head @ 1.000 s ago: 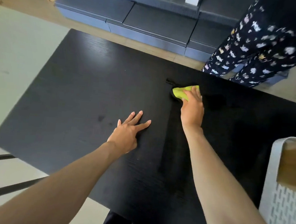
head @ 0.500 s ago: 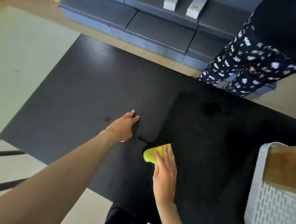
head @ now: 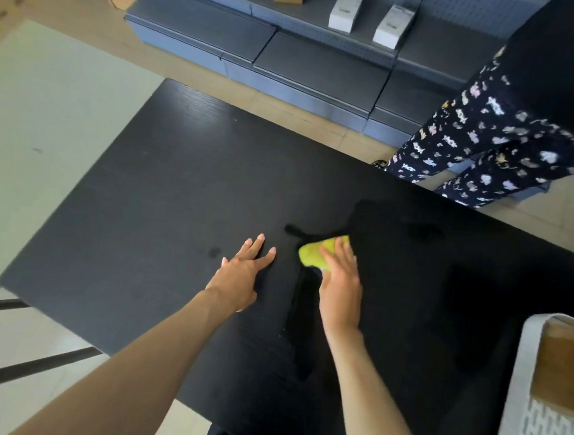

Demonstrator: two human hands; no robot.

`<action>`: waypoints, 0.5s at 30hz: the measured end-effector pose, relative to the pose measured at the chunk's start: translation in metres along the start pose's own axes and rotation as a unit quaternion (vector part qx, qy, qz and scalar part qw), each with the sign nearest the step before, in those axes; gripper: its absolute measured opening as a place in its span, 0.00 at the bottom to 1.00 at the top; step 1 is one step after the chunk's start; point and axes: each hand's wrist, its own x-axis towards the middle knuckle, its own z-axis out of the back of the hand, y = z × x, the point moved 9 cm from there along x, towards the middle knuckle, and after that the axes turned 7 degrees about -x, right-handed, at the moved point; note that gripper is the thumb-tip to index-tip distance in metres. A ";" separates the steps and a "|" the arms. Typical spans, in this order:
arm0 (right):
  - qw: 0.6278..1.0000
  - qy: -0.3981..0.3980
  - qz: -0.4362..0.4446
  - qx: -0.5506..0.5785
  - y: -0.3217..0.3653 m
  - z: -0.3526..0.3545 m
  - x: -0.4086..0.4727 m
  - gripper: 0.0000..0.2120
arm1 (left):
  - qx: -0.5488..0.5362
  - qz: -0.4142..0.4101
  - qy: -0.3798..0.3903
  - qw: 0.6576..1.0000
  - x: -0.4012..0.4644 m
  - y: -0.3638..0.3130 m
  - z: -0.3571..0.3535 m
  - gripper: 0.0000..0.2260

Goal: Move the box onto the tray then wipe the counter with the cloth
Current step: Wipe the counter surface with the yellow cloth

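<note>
cloth: small yellow-green cloth (head: 317,253) lying flat on the black counter (head: 165,188), roughly mid-counter, with its near right part tucked under the right hand's fingers

right hand: right hand (head: 340,285) is palm down on top of the cloth, fingers straight and together, pressing it onto the surface, not bunched around it; forearm comes in from the bottom right

left hand: left hand (head: 240,275) sits just left of the cloth, not touching it, flat on the counter with fingers spread and relaxed, holding nothing

box + tray: wooden box (head: 563,369) is already sitting in the white slotted tray (head: 525,387) at the counter's right edge, well apart from both hands

counter: dark wood-grain top, and there's a darker patch right of the cloth and a small dark spot left of the left hand

room: grey low cabinets (head: 309,66) along the back with a few small boxes (head: 344,10) on top, light wood floor; another person's patterned trousers (head: 481,142) past the far edge
</note>
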 end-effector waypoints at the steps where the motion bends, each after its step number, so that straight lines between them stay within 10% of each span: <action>1: 1.000 0.005 -0.002 0.003 -0.001 0.000 0.023 0.24 | -0.002 -0.001 -0.001 1.000 0.000 0.000 -0.001 0.46; 15: 0.996 0.012 0.052 -0.067 0.006 -0.007 0.060 0.22 | 0.043 -0.021 0.018 0.999 0.001 0.002 -0.003 0.50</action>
